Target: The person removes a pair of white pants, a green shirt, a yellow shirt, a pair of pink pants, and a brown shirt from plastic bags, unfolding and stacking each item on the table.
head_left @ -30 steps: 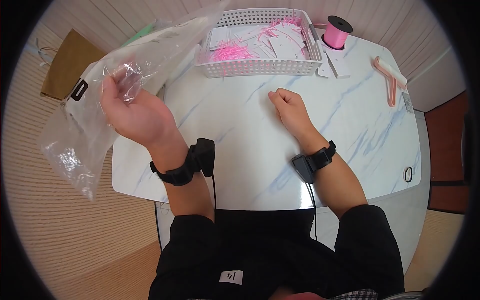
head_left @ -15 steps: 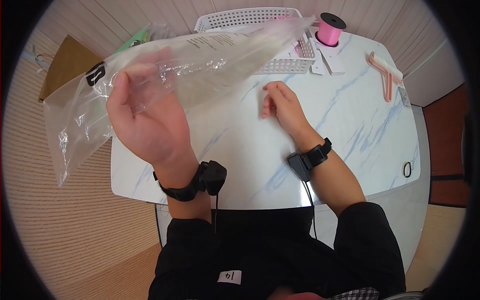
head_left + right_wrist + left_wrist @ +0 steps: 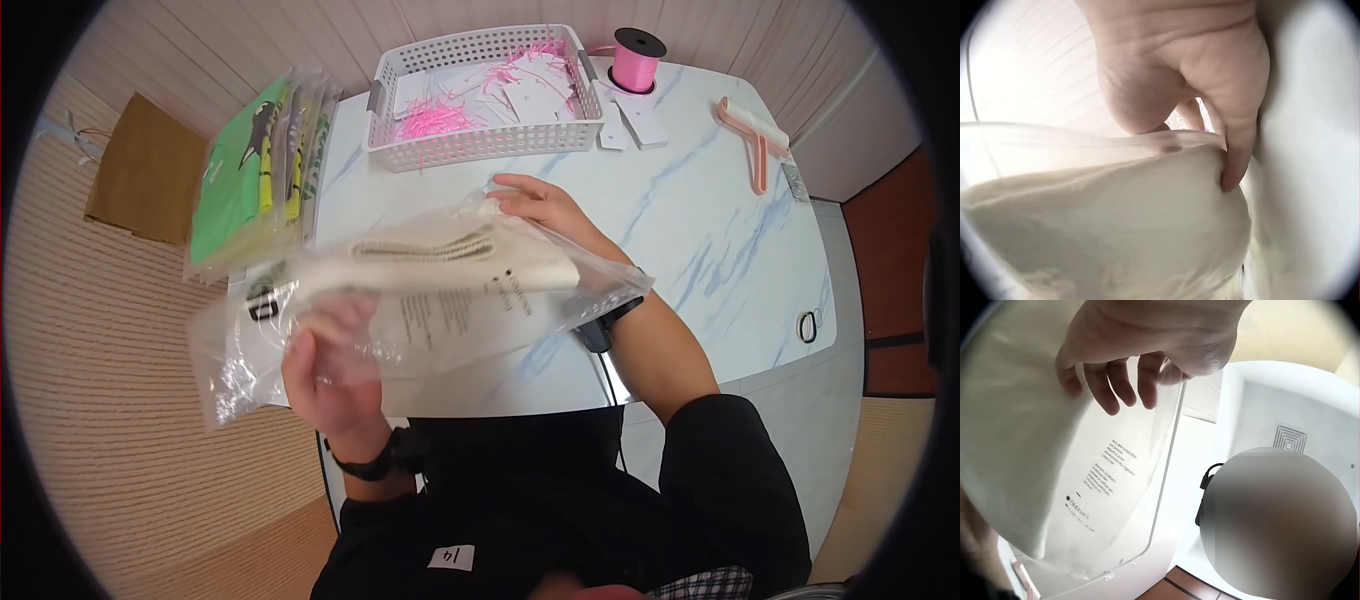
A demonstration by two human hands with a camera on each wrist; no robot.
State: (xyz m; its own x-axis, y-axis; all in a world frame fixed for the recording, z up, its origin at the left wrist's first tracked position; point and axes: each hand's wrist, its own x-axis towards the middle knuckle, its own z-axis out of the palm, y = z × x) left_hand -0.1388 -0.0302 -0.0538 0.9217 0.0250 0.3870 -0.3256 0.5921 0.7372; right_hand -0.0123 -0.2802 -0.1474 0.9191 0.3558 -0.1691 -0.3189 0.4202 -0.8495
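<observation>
A clear plastic bag (image 3: 430,345) with dark print holds a folded cream item (image 3: 540,262); it is tilted in the air over the near half of the table. At its left part, my left hand (image 3: 335,375) has the thumb on the near side and bent fingers seen through the plastic. The left wrist view shows those fingers (image 3: 1110,387) bent against the bag (image 3: 1100,500). My right hand (image 3: 545,208) grips the bag's far upper edge. In the right wrist view, my right hand (image 3: 1179,69) pinches the edge beside the cream item (image 3: 1129,219).
A white basket (image 3: 485,145) with pink shreds and white cards stands at the back. Green packaged items (image 3: 235,190) and a brown piece (image 3: 150,175) are at left. Pink ribbon spool (image 3: 635,65), white cards (image 3: 640,122), lint roller (image 3: 755,140) and black band (image 3: 807,326) lie to the right.
The bag has swung down and towards the body, uncovering the basket and green items. My left hand has moved lower; my right hand, empty before, has taken hold of the bag's edge.
</observation>
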